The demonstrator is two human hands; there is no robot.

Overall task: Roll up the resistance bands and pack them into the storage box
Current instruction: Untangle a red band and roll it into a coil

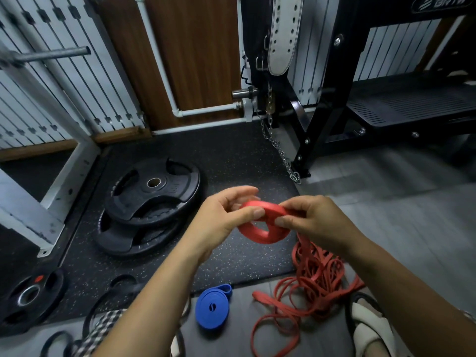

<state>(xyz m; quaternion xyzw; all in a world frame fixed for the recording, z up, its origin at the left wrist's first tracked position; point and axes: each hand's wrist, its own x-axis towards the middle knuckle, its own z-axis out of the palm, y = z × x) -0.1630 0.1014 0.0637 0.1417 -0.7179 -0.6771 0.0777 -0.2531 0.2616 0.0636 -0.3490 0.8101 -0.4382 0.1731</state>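
Well left of the grip and lower, a small weight plate (28,297) lies near the near edge of the speckled rubber mat (231,161). Two bigger plates (152,202) sit stacked just left of the left hand (224,217). That hand's grip pinches the red band coil (251,231), thumb on its face and fingers curled behind. The right hand (311,220) pinches the coil's other side, where the tail drops down. Below the grip, a rolled blue band (212,309) lies just off the mat's edge, beside the tangled loose red band (316,279). Right of the grip, grey floor (412,215) stretches open to the black frame (306,140).
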